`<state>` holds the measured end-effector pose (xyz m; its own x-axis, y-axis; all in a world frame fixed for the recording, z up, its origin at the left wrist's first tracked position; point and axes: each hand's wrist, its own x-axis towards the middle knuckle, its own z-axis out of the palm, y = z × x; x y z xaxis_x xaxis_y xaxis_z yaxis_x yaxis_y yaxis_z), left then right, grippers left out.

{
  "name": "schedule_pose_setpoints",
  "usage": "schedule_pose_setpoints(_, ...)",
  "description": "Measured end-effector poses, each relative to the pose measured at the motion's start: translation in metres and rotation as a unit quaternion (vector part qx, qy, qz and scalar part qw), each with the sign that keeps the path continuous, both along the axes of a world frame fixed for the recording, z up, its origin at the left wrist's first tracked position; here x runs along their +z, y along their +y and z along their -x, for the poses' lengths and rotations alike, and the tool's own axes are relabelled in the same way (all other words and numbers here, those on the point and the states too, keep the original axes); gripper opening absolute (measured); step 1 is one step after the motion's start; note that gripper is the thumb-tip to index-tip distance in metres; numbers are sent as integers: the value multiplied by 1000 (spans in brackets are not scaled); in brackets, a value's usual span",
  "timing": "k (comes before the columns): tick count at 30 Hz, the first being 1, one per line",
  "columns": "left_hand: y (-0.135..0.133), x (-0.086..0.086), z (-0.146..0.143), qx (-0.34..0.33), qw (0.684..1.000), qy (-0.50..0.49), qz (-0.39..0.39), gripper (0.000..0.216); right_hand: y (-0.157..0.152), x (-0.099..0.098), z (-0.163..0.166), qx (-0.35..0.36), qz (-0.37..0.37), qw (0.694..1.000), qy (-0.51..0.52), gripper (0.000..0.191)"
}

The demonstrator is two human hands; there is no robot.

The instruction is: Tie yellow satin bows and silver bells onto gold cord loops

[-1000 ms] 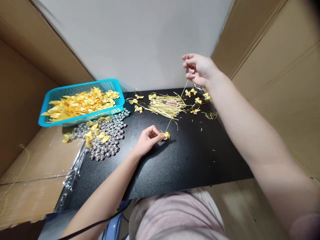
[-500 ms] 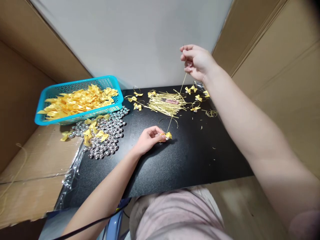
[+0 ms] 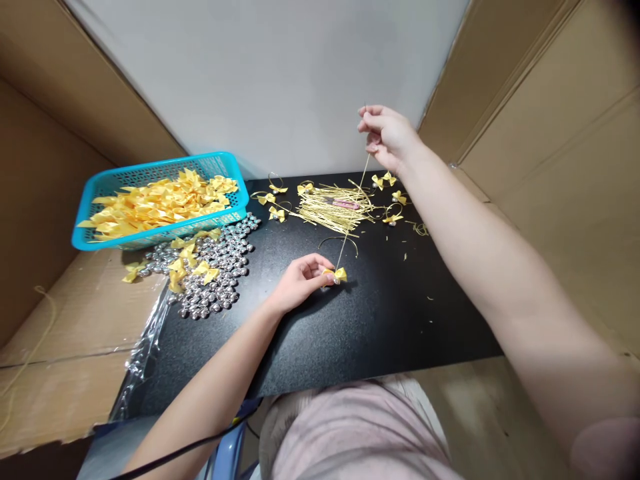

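My left hand [image 3: 300, 281] pinches a yellow ribbon bow [image 3: 341, 274] just above the black table. A small silver bell or bead [image 3: 337, 281] sits at the bow's front. From the bow a thin yellow cord [image 3: 343, 252] runs up, straight and taut, to my right hand [image 3: 390, 135], raised before the pale wall. The fingers there are closed on the cord, and a thin dark tip, perhaps a needle, pokes out above them. Behind my left hand lies a curved loop of cord [image 3: 357, 247]. Part of the bow is hidden by my left fingers.
A blue basket [image 3: 160, 235] full of yellow bows stands at the left, with silver bells or beads [image 3: 215, 293] heaped before it. Cut yellow cords [image 3: 325, 213] lie at the back under a pink-handled tool [image 3: 346, 204]. Finished-looking looped bows [image 3: 277, 213] lie around them. Cardboard walls flank the table.
My right hand has come down slightly and a little to the left, with the cord still taut. My left hand keeps its pinch on the bow, nearly in place.
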<state>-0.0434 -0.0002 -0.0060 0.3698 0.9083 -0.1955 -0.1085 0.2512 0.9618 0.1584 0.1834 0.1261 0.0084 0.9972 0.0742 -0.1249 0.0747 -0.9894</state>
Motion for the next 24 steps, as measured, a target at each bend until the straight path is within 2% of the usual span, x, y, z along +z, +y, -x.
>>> schedule_pose_setpoints(5, -2, -1, -2, 4, 1000, -11, 18, 31, 0, -8, -2, -8, -7, 1000, -7, 17)
schedule_pose_setpoints(8, -3, 1, -4, 2, 998, -35, 52, 31, 0, -6, -5, -1, -34, 999, -26, 14)
schedule_pose_setpoints(14, -3, 5, -5, -22, 992, -58, 113, 31, -1, 0, -4, 26, -53, 998, -1, 12)
schedule_pose_setpoints(18, -3, 4, -4, -44, 992, -44, 109, 35, 1, -3, -2, 20, -61, 998, -21, 11)
schedule_pose_setpoints(24, -5, 1, -4, -56, 997, -9, 56, 35, 9, -7, -13, 6, -62, 997, -35, 9)
